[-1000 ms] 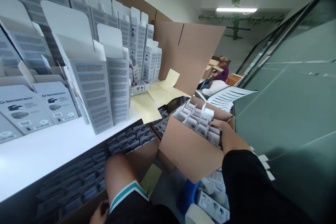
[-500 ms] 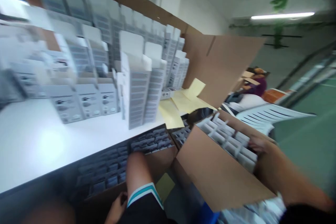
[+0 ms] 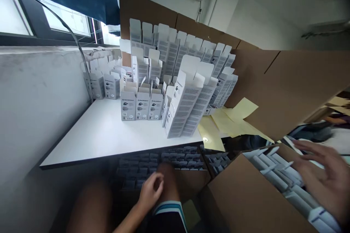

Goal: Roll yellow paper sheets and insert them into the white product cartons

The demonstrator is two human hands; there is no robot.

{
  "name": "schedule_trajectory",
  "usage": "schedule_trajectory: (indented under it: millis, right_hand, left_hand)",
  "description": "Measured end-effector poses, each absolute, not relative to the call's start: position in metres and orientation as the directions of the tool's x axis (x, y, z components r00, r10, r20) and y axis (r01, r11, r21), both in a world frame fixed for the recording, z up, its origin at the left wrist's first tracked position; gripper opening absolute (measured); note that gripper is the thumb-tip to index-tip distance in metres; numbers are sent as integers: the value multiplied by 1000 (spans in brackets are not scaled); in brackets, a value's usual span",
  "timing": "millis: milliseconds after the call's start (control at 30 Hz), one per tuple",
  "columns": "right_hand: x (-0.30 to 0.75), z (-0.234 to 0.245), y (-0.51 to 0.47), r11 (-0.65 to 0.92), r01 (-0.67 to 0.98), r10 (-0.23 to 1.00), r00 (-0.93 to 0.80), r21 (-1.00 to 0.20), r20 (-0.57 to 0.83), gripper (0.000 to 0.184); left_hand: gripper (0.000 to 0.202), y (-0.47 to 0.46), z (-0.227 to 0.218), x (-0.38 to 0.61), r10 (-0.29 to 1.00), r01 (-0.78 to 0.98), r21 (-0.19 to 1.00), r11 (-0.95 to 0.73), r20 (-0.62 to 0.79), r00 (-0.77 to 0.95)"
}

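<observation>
My right hand [image 3: 322, 173] hovers open, fingers spread, over white folded boxes [image 3: 276, 173] packed in a brown carton [image 3: 240, 200] at the lower right. It is motion-blurred and holds nothing that I can see. My left hand [image 3: 150, 189] rests near my knee with fingers loosely curled, above a carton of grey packed items [image 3: 161, 160] under the table edge. Nothing shows in it. Upright white product boxes [image 3: 180, 94] with open top flaps stand in rows on the white table [image 3: 109, 134].
Yellow paper sheets [image 3: 229, 122] lie on the table's right end. Tall cardboard panels [image 3: 287, 83] stand behind the boxes. A grey wall and window are on the left. Another person's sleeve shows at the far right edge.
The view swung left, bringing the window and wall into sight. My right hand lifted off the white boxes and spread open. My left hand rose to my knee.
</observation>
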State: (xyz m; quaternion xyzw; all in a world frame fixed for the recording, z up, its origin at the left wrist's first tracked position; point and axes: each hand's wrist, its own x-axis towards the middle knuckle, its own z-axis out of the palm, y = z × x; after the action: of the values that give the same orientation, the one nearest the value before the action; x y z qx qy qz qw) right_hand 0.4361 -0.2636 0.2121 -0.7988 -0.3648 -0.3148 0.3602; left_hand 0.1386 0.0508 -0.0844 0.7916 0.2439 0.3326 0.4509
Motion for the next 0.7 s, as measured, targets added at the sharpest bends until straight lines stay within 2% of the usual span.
schedule_trajectory:
  millis: [67,167,233,300,467,700]
  right_hand:
    - [388,200,-232,-331,902,515,419,-277,748,29]
    - [343,176,-199,-187,950,648,311,-250,695,34]
    - [329,158,-188,-158,935,657,340,-318,673,35]
    - [322,141,-184,-140,895,643,408,-424,648,32]
    - [318,107,-201,-149,759,598,580,-634,554,27]
    - [327,80,-227,-213,566,583,728,-797,361,35]
  left_hand:
    - [26,70,-25,157,656,-15,833,-553,446,609]
    - [73,107,64,192,603,-134,751,-647,611,512]
    - [92,130,111,216,539,-226,671,-706,717,442]
    - [102,148,141,235,531,-193,668,-719,707,467]
    - [106,170,162,258,563,-104,711,-695,628,537]
    - [93,179,160,260,541,-99,711,-696,610,578]
